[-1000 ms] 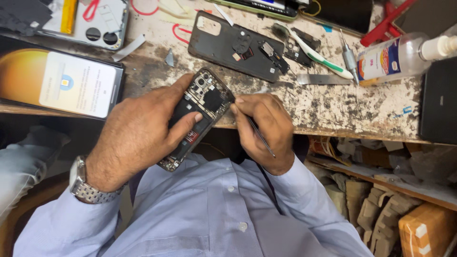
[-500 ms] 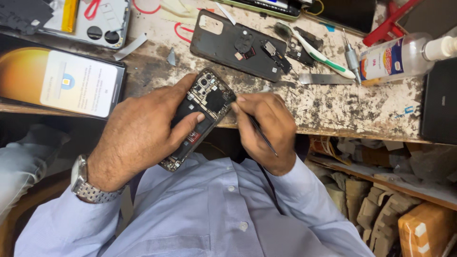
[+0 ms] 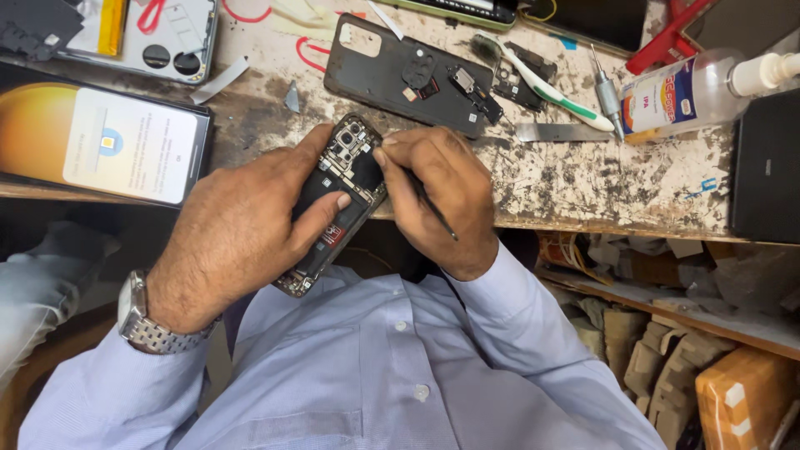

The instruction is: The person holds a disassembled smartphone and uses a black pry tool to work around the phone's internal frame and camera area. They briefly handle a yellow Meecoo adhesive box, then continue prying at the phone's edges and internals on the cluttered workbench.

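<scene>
I see my left hand (image 3: 237,233) gripping an opened phone (image 3: 337,200), fingers wrapped round it, at the desk (image 3: 583,183) edge | my right hand (image 3: 442,200), fingers pinched on a thin dark tool (image 3: 433,208), tip on the phone's upper part | back cover (image 3: 400,79) lying beyond.

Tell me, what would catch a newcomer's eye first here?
Centre stage, the left hand grips an opened phone with bare circuitry, while the right hand works a thin dark tool at its top. At far left, a lit phone screen glows orange on the scarred workbench.
</scene>
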Action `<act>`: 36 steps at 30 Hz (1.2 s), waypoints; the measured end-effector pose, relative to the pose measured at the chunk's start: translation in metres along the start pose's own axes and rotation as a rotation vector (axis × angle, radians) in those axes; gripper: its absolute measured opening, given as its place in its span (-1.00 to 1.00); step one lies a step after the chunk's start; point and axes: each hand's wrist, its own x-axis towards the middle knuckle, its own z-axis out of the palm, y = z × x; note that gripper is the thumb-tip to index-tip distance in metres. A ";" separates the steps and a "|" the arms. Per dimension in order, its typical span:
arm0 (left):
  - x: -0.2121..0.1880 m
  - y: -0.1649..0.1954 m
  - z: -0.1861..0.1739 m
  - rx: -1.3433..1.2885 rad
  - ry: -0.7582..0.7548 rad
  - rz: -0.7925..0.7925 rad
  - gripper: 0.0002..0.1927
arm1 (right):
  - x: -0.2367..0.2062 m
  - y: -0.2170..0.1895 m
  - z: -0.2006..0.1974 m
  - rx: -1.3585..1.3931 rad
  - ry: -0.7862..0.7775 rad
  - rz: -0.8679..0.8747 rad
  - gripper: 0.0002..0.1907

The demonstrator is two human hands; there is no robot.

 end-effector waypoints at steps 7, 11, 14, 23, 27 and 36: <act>0.000 -0.002 -0.001 -0.011 -0.037 -0.056 -0.26 | -0.006 -0.007 -0.014 -0.012 -0.014 0.019 -0.81; -0.004 0.003 0.000 0.002 -0.002 -0.004 -0.27 | 0.004 -0.006 -0.003 -0.008 -0.011 -0.014 -0.81; -0.005 0.003 -0.002 0.002 0.021 0.013 -0.28 | 0.003 -0.009 -0.005 -0.006 -0.009 -0.029 -0.81; -0.006 0.002 -0.002 -0.012 0.020 0.009 -0.28 | 0.001 -0.005 -0.003 0.011 -0.019 -0.008 -0.81; -0.006 0.001 -0.003 -0.016 0.015 0.000 -0.27 | -0.001 -0.008 -0.010 0.013 -0.028 0.041 -0.83; -0.008 0.004 -0.001 -0.002 0.056 0.030 -0.29 | -0.003 -0.007 -0.008 0.007 -0.029 -0.017 -0.82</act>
